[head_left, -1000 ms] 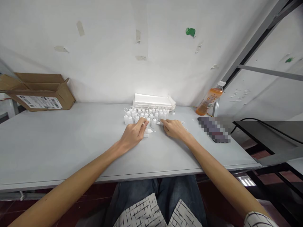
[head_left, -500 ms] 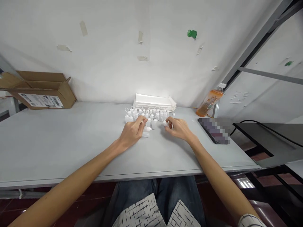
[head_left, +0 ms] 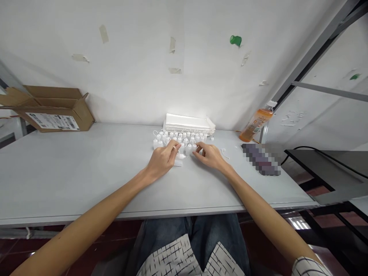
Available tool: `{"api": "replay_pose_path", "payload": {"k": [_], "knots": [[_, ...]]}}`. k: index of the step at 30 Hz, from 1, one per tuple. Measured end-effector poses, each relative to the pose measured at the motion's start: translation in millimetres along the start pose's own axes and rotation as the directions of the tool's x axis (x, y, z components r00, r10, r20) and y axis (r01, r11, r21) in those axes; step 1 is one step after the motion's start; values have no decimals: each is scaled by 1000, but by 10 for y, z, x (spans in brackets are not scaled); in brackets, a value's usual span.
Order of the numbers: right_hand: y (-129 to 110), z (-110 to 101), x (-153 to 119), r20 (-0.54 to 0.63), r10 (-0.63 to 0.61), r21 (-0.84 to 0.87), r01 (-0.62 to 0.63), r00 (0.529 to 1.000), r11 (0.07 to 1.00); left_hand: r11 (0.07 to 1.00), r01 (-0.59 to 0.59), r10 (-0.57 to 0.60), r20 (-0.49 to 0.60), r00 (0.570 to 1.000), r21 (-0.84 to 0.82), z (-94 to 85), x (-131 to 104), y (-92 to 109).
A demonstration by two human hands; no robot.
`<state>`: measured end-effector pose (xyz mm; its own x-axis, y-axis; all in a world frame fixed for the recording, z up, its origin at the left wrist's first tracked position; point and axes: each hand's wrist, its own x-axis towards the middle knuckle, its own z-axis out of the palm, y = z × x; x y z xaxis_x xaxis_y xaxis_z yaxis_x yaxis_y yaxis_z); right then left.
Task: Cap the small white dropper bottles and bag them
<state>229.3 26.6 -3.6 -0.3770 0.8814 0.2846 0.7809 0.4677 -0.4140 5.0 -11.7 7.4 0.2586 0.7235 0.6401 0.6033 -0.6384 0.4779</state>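
Several small white bottles (head_left: 155, 143) with caps stand in rows at the back middle of the table. My left hand (head_left: 161, 159) is closed in a pinch at their front edge; what its fingertips hold is too small to make out. Beside those fingertips a white bottle (head_left: 181, 156) lies on its side, with a small translucent piece (head_left: 178, 163) just in front. My right hand (head_left: 209, 155) has thumb and index finger closed around a small white bottle (head_left: 194, 148) at the right front of the group.
Stacked white trays (head_left: 188, 122) stand behind the bottles against the wall. An open cardboard box (head_left: 57, 111) is at the far left. To the right are an orange drink bottle (head_left: 256, 124), a blurred phone (head_left: 261, 159) and thin white strips (head_left: 224, 153) on the grey table (head_left: 86, 172).
My right hand has moved a little left with the small bottle, to the front of the group. The white strips right of it now show. My left hand has hardly moved.
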Motion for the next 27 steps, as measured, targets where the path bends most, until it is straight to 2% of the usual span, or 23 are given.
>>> {"api": "replay_pose_path", "payload": {"k": [3, 5, 8, 10, 13, 16, 18, 22, 27], "knots": [[23, -38, -25, -33, -9, 14, 9, 999, 1000, 998, 51, -49, 40, 998, -49, -1, 12, 2], [16, -93, -48, -127, -23, 50, 29, 992, 998, 992, 99, -91, 88, 992, -83, 7, 22, 5], [-70, -174, -74, -325, -15, 186, 80, 945, 979, 965, 201, -167, 200, 966, -168, 38, 26, 21], [-170, -198, -86, -371, 13, 317, 114, 929, 941, 929, 278, -199, 301, 933, -246, 68, 16, 39], [-330, -176, -108, -248, -20, 474, 139, 969, 870, 867, 372, -205, 443, 873, -332, 117, -16, 63], [-432, -120, -140, -124, -88, 530, 141, 988, 836, 855, 393, -180, 519, 836, -337, 154, -50, 77], [-453, -89, -158, -117, -109, 520, 154, 987, 840, 877, 360, -155, 523, 838, -318, 166, -64, 85], [-430, -63, -170, -143, -160, 471, 209, 977, 857, 934, 247, -97, 480, 872, -259, 166, -70, 100], [-402, -74, -157, -134, -184, 485, 227, 974, 845, 962, 178, -64, 462, 885, -208, 163, -66, 92]]}}
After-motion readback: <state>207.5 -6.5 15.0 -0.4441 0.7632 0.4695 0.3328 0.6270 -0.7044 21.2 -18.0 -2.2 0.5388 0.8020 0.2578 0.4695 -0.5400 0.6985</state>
